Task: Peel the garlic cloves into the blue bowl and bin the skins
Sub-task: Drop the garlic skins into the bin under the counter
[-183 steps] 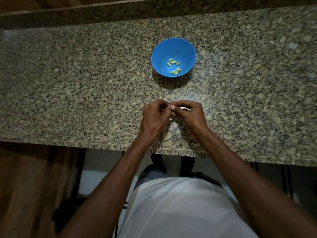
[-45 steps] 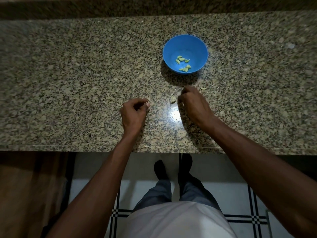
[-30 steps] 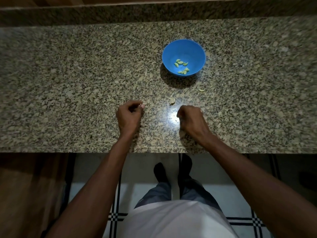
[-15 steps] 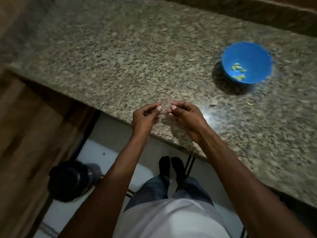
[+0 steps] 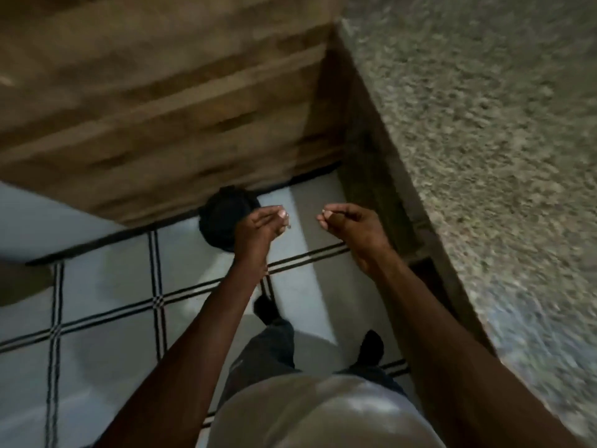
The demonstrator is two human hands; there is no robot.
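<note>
My left hand (image 5: 260,227) is held over the tiled floor, right beside and partly over a black bin (image 5: 223,221). Its fingers are curled, and a small pale scrap of garlic skin (image 5: 288,225) shows at its fingertips. My right hand (image 5: 352,224) hovers a short way to the right, thumb and fingers pinched together on skin scraps that are almost hidden. The blue bowl and the garlic cloves are out of view.
The granite counter (image 5: 484,140) runs down the right side, its edge close to my right forearm. A wooden cabinet front (image 5: 161,108) stands behind the bin. White floor tiles (image 5: 106,286) with black lines lie below, with my feet on them.
I have turned left, away from the counter. Both hands have left the countertop with their fingers still pinched and moved out over the floor to the bin. The bowl has gone out of view.
</note>
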